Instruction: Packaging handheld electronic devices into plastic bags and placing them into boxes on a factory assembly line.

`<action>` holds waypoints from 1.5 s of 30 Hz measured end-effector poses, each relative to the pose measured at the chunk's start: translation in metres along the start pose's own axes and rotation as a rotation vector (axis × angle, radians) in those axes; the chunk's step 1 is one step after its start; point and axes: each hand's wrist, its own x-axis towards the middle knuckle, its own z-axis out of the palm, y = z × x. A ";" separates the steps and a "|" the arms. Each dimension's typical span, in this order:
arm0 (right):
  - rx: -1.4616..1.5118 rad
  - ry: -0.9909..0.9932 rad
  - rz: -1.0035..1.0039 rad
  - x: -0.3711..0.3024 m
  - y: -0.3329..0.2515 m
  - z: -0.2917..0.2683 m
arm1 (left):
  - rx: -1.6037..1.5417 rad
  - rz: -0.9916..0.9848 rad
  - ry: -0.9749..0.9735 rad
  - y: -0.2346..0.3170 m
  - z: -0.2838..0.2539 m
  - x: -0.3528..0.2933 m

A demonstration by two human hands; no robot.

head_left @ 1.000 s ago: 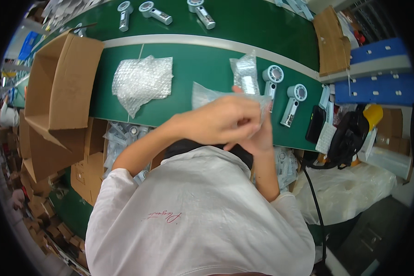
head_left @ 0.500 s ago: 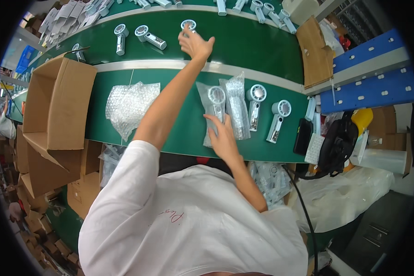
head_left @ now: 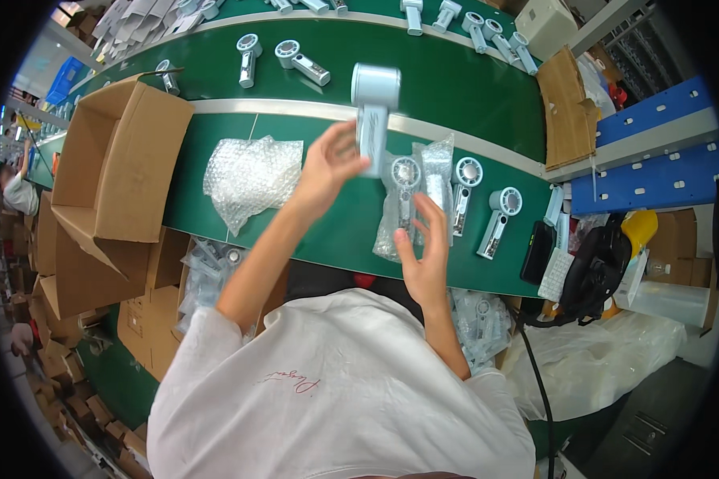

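Note:
My left hand [head_left: 327, 164] holds a silver handheld fan [head_left: 372, 112] by its handle, head up, above the green bench [head_left: 311, 231]. It is blurred by motion. My right hand [head_left: 426, 247] is open, fingers spread, resting on a clear plastic bag [head_left: 391, 227] that has a fan inside it. A second bagged fan [head_left: 437, 172] lies just right of it. Two bare silver fans [head_left: 463, 191] [head_left: 497, 217] lie further right on the bench.
A heap of bubble-wrap bags [head_left: 252, 176] lies left of my hands. An open cardboard box [head_left: 120, 168] stands at the left. Several fans ride the green conveyor belt [head_left: 455, 80] behind. Blue bins [head_left: 647, 168], a phone [head_left: 538, 251] and a yellow object sit right.
My left hand reached out to the conveyor, took a silver fan and has drawn it back over the bench. My right hand stayed on the bagged fans.

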 end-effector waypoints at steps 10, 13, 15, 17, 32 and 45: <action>1.810 -0.528 0.299 -0.004 0.023 0.007 | 1.123 0.558 0.480 -0.016 -0.041 -0.093; 2.035 -0.777 0.272 -0.010 0.027 0.003 | 1.605 0.540 0.676 -0.034 -0.078 -0.094; 1.952 -0.733 0.319 -0.014 0.025 0.002 | 1.597 0.523 0.652 -0.040 -0.094 -0.093; 1.871 -0.684 0.366 -0.020 0.023 0.000 | 1.589 0.502 0.624 -0.044 -0.103 -0.097; 0.645 -0.270 0.598 -0.022 0.018 0.014 | 1.424 0.267 0.124 -0.035 -0.050 -0.150; 0.017 -0.138 0.346 -0.040 0.063 0.017 | 1.604 0.281 0.189 -0.057 -0.050 -0.119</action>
